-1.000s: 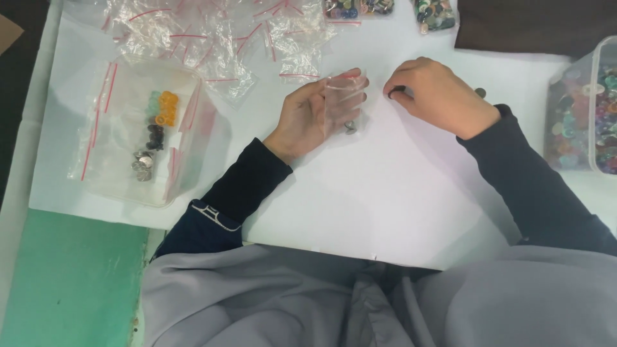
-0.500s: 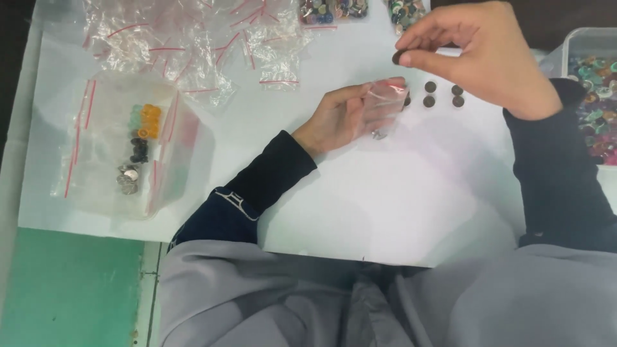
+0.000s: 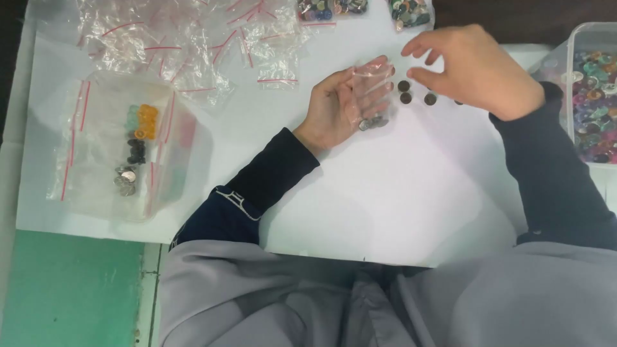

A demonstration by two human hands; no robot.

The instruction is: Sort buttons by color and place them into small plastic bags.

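Three dark round beads (image 3: 416,95) lie on white counter (image 3: 398,193), just below right hand (image 3: 479,71); its fingers spread, empty. Left hand (image 3: 340,106) lies palm-up just left of beads, fingers clamped on small clear zip bag (image 3: 371,96), long axis upright, few beads at bottom. Clear bead box (image 3: 594,96) at right edge; open counter below.

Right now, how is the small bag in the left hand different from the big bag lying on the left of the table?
The small bag is held up in the left hand; the big bag lies flat on the white table. The small bag holds only a few dark pieces at its bottom; the big bag holds orange, green, dark and silvery ones. Both are clear plastic.
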